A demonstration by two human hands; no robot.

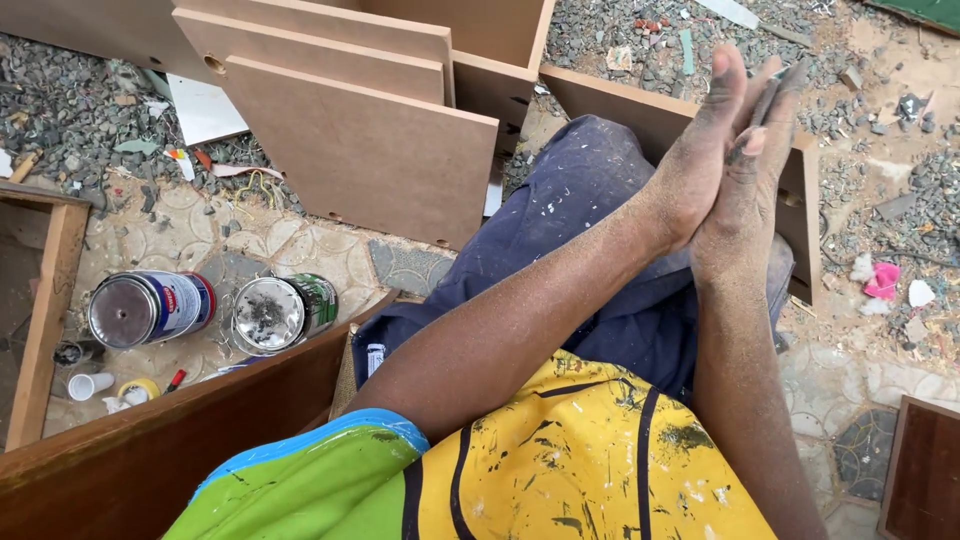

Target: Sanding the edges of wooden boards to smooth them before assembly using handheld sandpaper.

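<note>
Both hands pressed palm to palm, raised over the lap. Left hand crosses in from the lower left, right hand comes up from the bottom right. Fingers of both are straight and together, flat against the other hand, tips pointing up and away. Nothing visible between the palms, can't tell if anything small is trapped there. Skin is coated in fine pale dust up both forearms.

Under the hands: knee in dark blue trousers, flecked with paint. Nearer the camera, a yellow and green shirt with dark smears.

Just behind the hands, a brown fibreboard box section standing on the floor; its edge runs behind the right hand. To the left, well apart from the hands, a stack of plain fibreboard panels standing on edge, leaning one behind another.

Lower left: a dark wooden board running diagonally. Beyond it on the patterned tile floor, two metal cans lying on their sides, one with a blue and red label, one with a green label, just beside each other. Near them a small white cap and a yellow-rimmed lid.

Gravel and scraps cover the ground top left and right.
</note>
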